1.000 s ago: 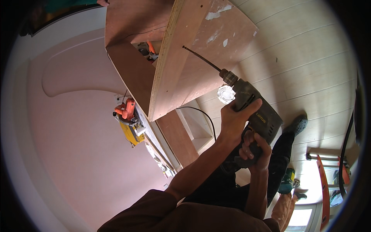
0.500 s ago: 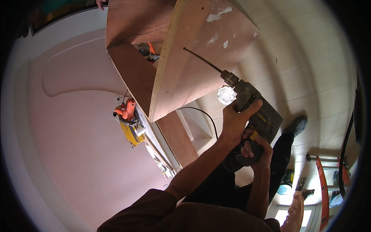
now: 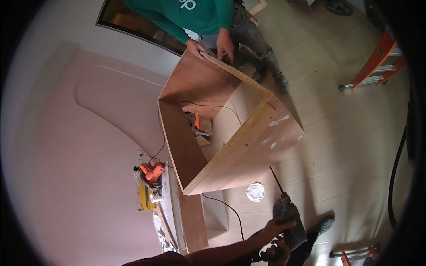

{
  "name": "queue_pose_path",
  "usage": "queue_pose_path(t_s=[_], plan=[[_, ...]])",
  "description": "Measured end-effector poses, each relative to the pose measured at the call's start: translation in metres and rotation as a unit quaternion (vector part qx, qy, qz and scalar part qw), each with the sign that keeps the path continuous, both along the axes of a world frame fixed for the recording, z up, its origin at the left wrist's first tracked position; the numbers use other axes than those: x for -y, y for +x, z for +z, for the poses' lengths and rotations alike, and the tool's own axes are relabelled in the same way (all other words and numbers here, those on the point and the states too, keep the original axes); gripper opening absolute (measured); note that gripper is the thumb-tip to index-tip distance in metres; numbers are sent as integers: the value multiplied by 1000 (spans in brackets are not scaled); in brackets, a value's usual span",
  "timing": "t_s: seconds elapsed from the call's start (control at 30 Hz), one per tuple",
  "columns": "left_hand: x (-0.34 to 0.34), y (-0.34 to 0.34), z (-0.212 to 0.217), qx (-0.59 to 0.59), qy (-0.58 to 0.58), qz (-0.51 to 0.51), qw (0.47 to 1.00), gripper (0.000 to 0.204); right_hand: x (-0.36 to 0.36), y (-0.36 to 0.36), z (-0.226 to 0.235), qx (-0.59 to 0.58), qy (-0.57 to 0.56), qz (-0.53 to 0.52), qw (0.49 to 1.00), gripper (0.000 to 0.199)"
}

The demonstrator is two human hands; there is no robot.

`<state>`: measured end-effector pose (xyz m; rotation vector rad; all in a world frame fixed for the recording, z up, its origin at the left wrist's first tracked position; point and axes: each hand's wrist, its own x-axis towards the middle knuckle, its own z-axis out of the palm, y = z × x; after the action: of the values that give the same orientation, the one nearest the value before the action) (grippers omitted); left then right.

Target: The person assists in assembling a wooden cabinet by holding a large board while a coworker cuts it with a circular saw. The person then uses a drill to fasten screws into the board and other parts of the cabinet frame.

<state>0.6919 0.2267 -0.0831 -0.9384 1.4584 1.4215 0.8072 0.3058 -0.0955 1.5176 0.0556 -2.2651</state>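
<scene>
Both my hands hold a dark power drill (image 3: 289,219) at the lower edge of the view. My left hand (image 3: 278,226) lies over the drill's body, and my right hand (image 3: 273,255) grips its handle underneath. The long drill bit (image 3: 275,177) points up toward the near corner of a large open plywood box frame (image 3: 230,164), a short gap away from it. At the far side a person in a green top rests both hands (image 3: 213,46) on the frame's upper edge.
A white round object (image 3: 255,192) lies on the pale plank floor beside the bit. An orange and yellow power tool (image 3: 148,186) sits left of the frame, and another orange tool (image 3: 197,126) inside it. An orange ladder (image 3: 377,57) stands top right, a black hose (image 3: 395,177) hangs right.
The drill has dropped lower and away from the plywood panel. The view has swung up, so the whole frame and the person at its far side now show.
</scene>
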Motion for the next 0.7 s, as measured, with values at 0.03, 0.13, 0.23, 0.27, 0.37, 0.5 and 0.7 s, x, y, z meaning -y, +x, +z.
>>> queue_pose_path(t_s=[0.03, 0.13, 0.23, 0.27, 0.37, 0.5, 0.7], plan=[[13, 1, -8, 34, 22, -3, 999, 50, 1, 4, 6, 7, 20, 22, 1000, 27], [26, 10, 17, 19, 79, -55, 995, 50, 21, 7, -1, -17, 79, 41, 996, 26], [56, 51, 8, 59, 92, -92, 990, 52, 38, 53, 2, -7, 157, 68, 985, 23], [66, 53, -3, 65, 100, -115, 986, 52, 41, 46, 15, -40, 178, 57, 982, 24], [96, 32, 25, -162, 92, -123, 975, 38, 38, 12, 77, -115, 254, 63, 958, 27], [200, 5, 26, -515, -142, -201, 821, 14, 57, 36, 72, -85, 260, 37, 961, 29], [327, -87, 83, -469, -638, -331, 513, 58, 57, 91, 52, -149, 271, 74, 948, 36]])
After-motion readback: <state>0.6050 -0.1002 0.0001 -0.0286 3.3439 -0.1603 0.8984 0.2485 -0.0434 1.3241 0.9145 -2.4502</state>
